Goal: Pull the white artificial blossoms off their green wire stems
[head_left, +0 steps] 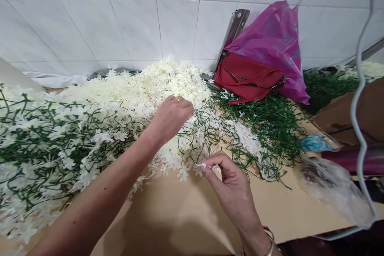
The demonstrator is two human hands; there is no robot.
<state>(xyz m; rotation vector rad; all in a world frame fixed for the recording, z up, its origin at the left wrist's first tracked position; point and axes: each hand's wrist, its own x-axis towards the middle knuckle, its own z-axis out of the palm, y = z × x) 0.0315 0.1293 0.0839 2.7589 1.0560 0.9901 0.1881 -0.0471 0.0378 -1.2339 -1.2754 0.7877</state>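
Observation:
My right hand (229, 182), a bangle at its wrist, pinches a small white flower piece (203, 165) between thumb and forefinger, just above the table's near side. My left hand (174, 116) reaches over the heap of cream artificial flower heads (168, 78). Its fingers are curled, and their tips and anything in them are hidden. Thin green stems (207, 128) lie loose just right of the left hand. A bunch of white thread-like pieces (247, 140) rests among the stems. At the left, a large pile of white flowers on green stems (69, 140) spreads along the table.
A red handbag (250, 76) and a purple plastic bag (273, 40) stand against the tiled wall, behind a mass of green stems (270, 124). Right lie a clear plastic bag (336, 192) and a cardboard box (354, 108). A grey cable (358, 108) hangs in front.

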